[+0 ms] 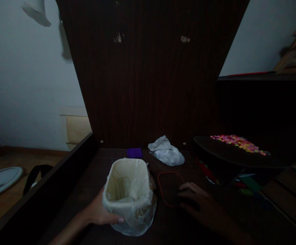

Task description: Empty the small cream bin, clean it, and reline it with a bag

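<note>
A small cream waste bin (pixel 111 182) with a clear plastic bag lining it and folded over its rim stands on the dark wooden surface. My left hand (pixel 100 212) grips its lower left side, with the thumb across the front. To the right of the bin lies a thin orange-brown rectangular ring (pixel 162 194), rounded at the corners. My right hand (pixel 201 202) is over the ring's right edge, fingers curved and apart; in the dimness, contact with the ring is unclear. Behind are a crumpled whitish plastic bag (pixel 166 152) and a folded purple piece (pixel 135 152).
A dark upright panel (pixel 142 78) closes off the back, and a raised ledge (pixel 61 173) runs along the left. At right, a dark shelf (pixel 214 151) carries a strip of pink and yellow bits (pixel 239 142). A whitish round lid-like object (pixel 2 180) is low at left.
</note>
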`<action>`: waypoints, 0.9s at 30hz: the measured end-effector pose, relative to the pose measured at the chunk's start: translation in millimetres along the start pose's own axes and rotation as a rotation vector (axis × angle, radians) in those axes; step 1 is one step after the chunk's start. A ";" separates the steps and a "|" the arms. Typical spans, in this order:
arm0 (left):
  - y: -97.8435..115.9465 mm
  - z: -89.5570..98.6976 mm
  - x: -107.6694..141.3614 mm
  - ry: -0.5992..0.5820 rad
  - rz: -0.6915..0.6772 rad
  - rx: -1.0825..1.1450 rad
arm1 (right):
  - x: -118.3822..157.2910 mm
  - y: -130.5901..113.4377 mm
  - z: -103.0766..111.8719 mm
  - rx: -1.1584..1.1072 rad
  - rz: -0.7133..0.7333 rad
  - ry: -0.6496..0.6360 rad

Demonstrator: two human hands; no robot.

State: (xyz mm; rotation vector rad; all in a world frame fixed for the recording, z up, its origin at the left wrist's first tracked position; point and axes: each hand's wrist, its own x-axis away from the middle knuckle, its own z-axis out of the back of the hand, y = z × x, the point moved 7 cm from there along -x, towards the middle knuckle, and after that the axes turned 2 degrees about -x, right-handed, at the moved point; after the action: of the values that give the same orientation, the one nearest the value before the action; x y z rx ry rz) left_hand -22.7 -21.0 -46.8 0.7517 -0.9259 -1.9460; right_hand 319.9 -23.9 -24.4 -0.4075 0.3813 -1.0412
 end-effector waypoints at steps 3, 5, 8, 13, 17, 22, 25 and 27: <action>4.7 7.0 4.2 0.029 0.002 0.109 | -10.9 -28.6 -5.7 -0.019 0.070 0.005; 6.8 15.5 10.0 0.063 -0.023 0.054 | -17.3 -46.6 -15.4 -0.033 0.125 -0.036; 3.5 27.5 23.8 0.092 -0.013 -0.139 | -25.7 -63.6 -32.8 -0.010 0.197 -0.080; -4.4 31.4 43.0 0.034 0.099 -0.409 | -42.2 -75.3 -57.1 0.103 0.285 -0.116; 7.7 26.6 40.9 0.031 0.042 -0.455 | -56.7 -80.8 -58.5 0.151 0.219 -0.079; 16.2 31.7 35.8 0.120 0.041 -0.346 | -52.2 -67.1 -58.8 0.103 0.243 0.047; 21.4 37.6 36.9 0.162 0.052 -0.253 | -42.3 -52.3 -62.0 -0.041 0.269 0.060; 24.9 40.3 38.2 0.175 0.064 -0.181 | -40.5 -44.3 -60.2 -0.189 0.164 0.043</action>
State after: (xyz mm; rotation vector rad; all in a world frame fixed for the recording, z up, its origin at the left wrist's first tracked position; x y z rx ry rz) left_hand -61.3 -50.6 -10.3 0.7636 -0.6513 -1.8467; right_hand 239.1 -16.4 -49.9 -0.5147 0.5457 -0.8585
